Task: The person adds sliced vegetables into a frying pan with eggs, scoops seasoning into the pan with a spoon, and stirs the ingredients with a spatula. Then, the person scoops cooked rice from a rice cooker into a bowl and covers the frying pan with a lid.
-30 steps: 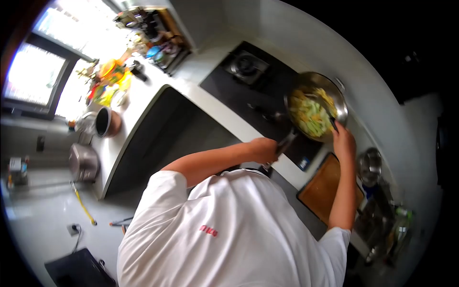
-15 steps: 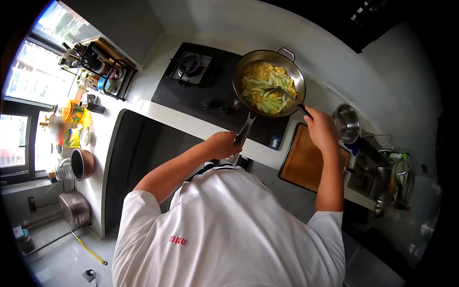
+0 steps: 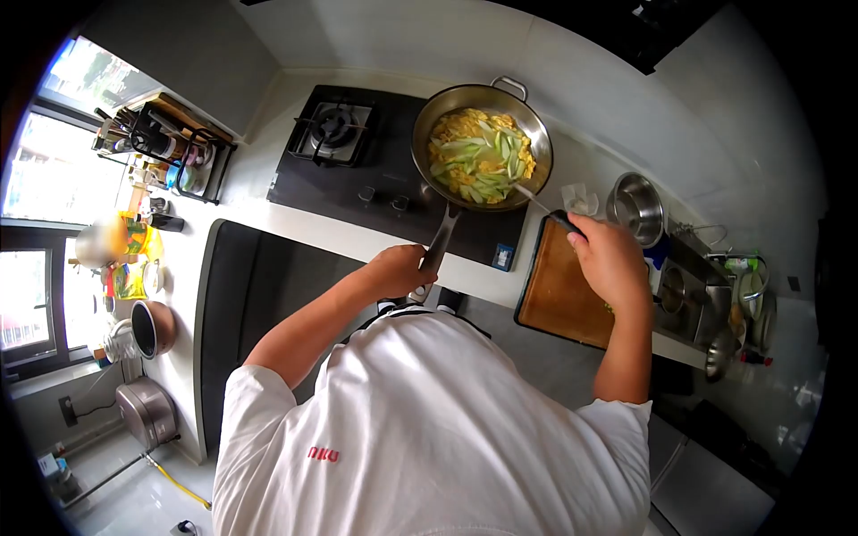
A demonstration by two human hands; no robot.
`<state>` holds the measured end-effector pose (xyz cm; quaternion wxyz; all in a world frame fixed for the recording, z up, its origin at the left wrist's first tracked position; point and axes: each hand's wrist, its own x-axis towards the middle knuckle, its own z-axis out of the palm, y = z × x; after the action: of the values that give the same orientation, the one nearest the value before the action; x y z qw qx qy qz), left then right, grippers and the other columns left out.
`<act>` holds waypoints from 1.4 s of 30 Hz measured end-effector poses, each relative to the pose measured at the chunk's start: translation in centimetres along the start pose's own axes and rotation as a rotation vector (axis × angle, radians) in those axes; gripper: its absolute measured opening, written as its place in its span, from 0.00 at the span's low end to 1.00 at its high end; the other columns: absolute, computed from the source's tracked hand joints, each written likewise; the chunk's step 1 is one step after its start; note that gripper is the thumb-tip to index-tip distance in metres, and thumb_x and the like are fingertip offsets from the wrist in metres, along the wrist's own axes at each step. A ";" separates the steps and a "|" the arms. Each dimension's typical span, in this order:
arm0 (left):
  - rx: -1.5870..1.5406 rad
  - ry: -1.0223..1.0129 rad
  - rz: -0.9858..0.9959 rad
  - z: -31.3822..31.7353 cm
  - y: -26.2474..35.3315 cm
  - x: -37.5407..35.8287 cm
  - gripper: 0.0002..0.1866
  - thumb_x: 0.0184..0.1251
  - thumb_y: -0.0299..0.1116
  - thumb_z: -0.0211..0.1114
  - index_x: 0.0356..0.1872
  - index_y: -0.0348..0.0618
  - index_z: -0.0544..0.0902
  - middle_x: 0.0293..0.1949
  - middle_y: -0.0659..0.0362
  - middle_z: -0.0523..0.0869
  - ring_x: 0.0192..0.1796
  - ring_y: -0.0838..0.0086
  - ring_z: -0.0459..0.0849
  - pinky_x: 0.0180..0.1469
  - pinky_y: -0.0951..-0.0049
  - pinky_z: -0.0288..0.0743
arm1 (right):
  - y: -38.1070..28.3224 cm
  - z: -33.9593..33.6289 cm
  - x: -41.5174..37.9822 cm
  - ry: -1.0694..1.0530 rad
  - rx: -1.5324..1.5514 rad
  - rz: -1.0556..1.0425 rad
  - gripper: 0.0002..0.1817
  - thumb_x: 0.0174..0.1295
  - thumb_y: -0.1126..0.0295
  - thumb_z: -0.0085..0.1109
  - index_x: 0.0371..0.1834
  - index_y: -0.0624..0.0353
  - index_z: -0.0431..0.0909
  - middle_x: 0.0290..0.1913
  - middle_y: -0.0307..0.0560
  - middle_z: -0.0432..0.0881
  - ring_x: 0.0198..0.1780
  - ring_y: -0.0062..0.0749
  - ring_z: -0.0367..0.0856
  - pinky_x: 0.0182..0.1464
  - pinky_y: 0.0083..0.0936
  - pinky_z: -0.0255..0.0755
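Note:
A steel frying pan (image 3: 538, 122) sits over the right side of the stove, holding scrambled egg and pale green vegetable slices (image 3: 483, 154). Its long handle (image 3: 441, 234) points toward me, and my left hand (image 3: 399, 270) is closed around it. My right hand (image 3: 612, 257) grips the dark handle of a spatula (image 3: 540, 204). The spatula's shaft reaches over the pan's right front rim, and its tip is at the edge of the food, partly hidden.
A gas burner (image 3: 332, 128) shows on the stove's left. On the right are a brown cutting board (image 3: 563, 295), a steel bowl (image 3: 637, 207) and a sink. A utensil rack (image 3: 179, 147), food packages and a brown pot (image 3: 155, 328) line the left counter.
The spatula has drawn back from the middle of the food toward the pan's right front edge. My right hand has moved down, toward me. The vegetable slices have shifted; my left hand keeps its grip.

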<state>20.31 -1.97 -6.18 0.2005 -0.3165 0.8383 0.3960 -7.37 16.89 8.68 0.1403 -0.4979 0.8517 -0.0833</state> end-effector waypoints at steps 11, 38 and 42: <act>-0.026 -0.038 -0.044 -0.6 0.9 -0.4 0.28 0.69 0.49 0.73 0.60 0.37 0.85 0.49 0.42 0.92 0.56 0.47 0.89 0.61 0.54 0.81 | 0.4 2.9 3.4 0.139 -0.010 -0.181 0.17 0.75 0.63 0.63 0.63 0.51 0.87 0.43 0.55 0.87 0.46 0.57 0.87 0.50 0.49 0.80; 0.012 -0.008 -0.013 -0.1 0.2 0.2 0.26 0.71 0.48 0.72 0.58 0.36 0.85 0.42 0.46 0.93 0.47 0.52 0.92 0.53 0.55 0.82 | -0.1 7.4 8.2 0.064 0.165 -0.006 0.17 0.77 0.59 0.58 0.58 0.57 0.87 0.46 0.62 0.90 0.50 0.61 0.88 0.53 0.51 0.81; -0.003 0.020 0.028 0.6 -0.8 0.4 0.26 0.71 0.48 0.72 0.58 0.37 0.85 0.43 0.46 0.93 0.48 0.52 0.91 0.54 0.55 0.82 | 1.2 3.2 5.0 0.126 0.189 -0.025 0.17 0.77 0.60 0.59 0.58 0.58 0.87 0.46 0.62 0.90 0.50 0.61 0.88 0.53 0.50 0.80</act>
<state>20.60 -2.02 -7.21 0.1860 -0.3089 0.8440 0.3971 -9.66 13.15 4.52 0.1317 -0.4870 0.8409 -0.1962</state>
